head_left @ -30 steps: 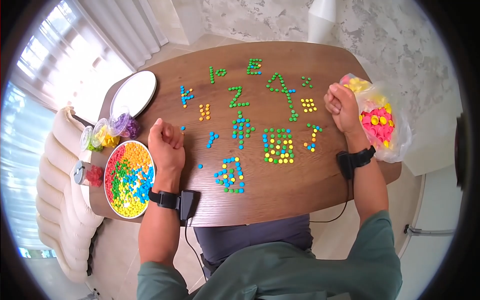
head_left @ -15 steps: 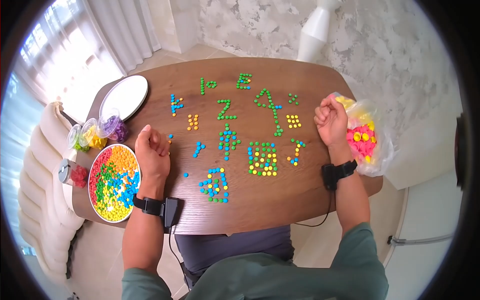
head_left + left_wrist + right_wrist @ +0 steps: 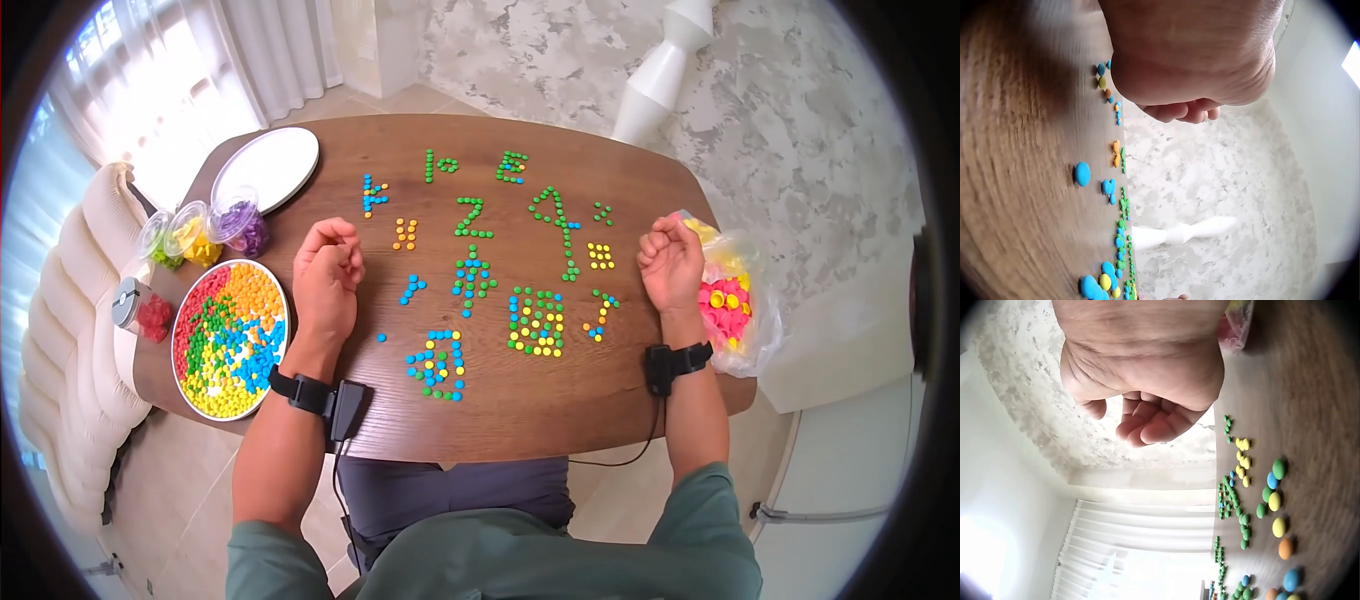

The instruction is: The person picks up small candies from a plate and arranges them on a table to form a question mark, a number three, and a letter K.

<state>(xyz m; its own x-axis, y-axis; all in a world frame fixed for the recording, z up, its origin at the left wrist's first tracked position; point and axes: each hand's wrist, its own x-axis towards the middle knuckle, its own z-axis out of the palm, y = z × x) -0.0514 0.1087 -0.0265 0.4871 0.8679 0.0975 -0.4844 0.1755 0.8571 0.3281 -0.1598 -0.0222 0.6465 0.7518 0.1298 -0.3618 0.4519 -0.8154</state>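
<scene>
Two bare hands, loosely curled with nothing visible in either: the left hand [image 3: 328, 275] lies between the candy plate [image 3: 288, 322] and the candy figures [image 3: 474, 234]; the right hand [image 3: 672, 262] is beside the clear bag [image 3: 768, 300]. The left hand has turned and shifted slightly, while the figures on the table [image 3: 540, 425] keep their layout — the arrangement appears undisturbed. In the head view, that hand hides a small candy group [image 3: 1102, 82], visible in the left wrist view. Its inner fingers are partly concealed — contact with the table cannot be told.
</scene>
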